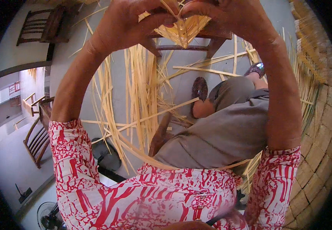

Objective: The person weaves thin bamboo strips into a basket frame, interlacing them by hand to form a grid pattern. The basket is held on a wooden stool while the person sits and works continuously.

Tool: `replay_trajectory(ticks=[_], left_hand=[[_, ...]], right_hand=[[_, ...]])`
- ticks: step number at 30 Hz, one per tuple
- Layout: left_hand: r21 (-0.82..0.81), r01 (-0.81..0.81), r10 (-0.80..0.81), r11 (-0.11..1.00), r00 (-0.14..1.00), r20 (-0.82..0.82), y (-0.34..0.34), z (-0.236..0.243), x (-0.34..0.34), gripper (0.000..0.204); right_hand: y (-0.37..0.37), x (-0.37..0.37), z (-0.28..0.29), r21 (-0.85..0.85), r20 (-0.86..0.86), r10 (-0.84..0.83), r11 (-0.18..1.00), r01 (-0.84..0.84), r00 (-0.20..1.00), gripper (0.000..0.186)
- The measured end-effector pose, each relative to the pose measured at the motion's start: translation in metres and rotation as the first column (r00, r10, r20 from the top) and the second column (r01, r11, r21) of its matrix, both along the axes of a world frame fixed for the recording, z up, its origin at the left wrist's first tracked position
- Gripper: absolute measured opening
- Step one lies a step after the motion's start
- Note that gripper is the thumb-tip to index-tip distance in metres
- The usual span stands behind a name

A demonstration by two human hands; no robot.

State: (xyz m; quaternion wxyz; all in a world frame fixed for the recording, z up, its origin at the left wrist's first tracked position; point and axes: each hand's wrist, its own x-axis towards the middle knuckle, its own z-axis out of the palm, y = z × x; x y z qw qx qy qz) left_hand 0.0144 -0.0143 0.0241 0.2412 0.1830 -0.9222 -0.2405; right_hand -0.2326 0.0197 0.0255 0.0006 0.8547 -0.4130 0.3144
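Observation:
Both arms reach up to the top of the head view, where a small piece woven from pale, flat strips (184,30) hangs between my hands, its lower end narrowing to a point. My left hand (137,23) has its fingers closed on the piece's left side. From the other side, my right hand (227,17) pinches it, thumb near the middle. The frame's upper edge cuts off part of both hands and the top of the piece. Under it stands a low wooden stool (212,44), partly covered by the hands.
Long loose strips (141,88) lie across the grey floor (179,84). Wooden chairs (37,142) stand at the left, with a fan (49,216) lower down. Stacked woven material (315,153) lines the right side. My lap (219,126) and shoes are below.

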Motion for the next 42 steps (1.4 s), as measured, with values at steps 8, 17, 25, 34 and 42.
replay_trajectory(ticks=[8,17,25,34,42], left_hand=[[-0.053,-0.382,0.362,0.923,0.906,-0.217,0.022,-0.004,-0.004,0.014],[0.200,-0.579,0.608,0.790,0.698,-0.379,0.009,-0.026,-0.017,0.008],[0.177,-0.520,0.538,0.836,0.708,-0.457,-0.001,-0.045,-0.052,0.008],[0.122,-0.543,0.526,0.830,0.693,-0.494,0.005,-0.045,-0.056,0.008],[0.163,-0.552,0.550,0.818,0.665,-0.505,0.008,-0.053,-0.054,0.009]], right_hand=[[-0.005,0.011,0.003,-0.099,0.028,-0.069,0.993,0.071,0.997,0.039],[0.008,0.013,-0.041,0.036,0.500,-0.327,0.933,0.359,0.802,0.013],[-0.025,-0.022,-0.052,0.319,0.835,-0.498,0.784,-0.532,-0.234,0.030],[-0.032,-0.029,-0.061,0.098,0.803,-0.476,0.698,-0.709,-0.358,0.024],[0.001,0.012,-0.008,0.249,0.945,-0.101,0.839,-0.483,0.311,0.030]])
